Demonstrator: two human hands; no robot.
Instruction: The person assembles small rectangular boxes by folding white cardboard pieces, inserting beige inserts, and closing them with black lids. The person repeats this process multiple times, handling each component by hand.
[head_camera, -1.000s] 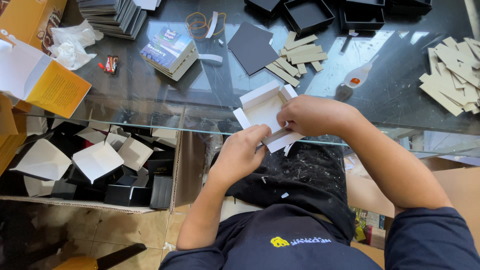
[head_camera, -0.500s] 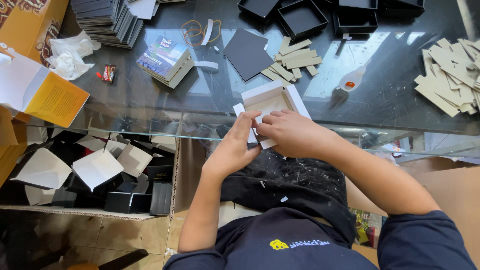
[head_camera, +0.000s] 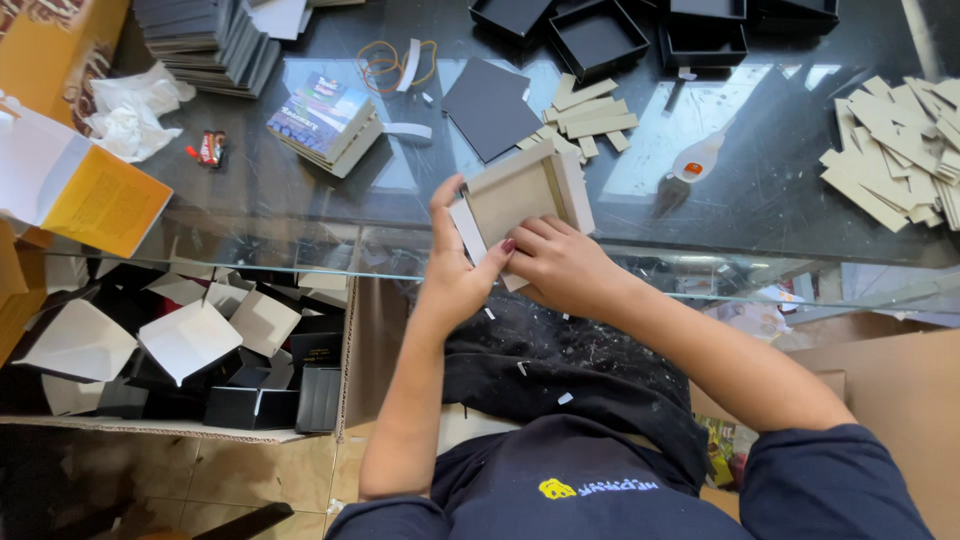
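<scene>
Both forearms reach forward over the glass table (head_camera: 300, 215). Left hand (head_camera: 455, 275) and right hand (head_camera: 560, 265) are closed on the tray (head_camera: 520, 190), gripping it.

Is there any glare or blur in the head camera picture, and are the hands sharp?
Head view: bright glare patches lie on the glass table, strongest near the glue bottle; the left hand and right hand on the small cardboard box are sharp; the cardboard strips at the right edge look slightly stretched.
</scene>
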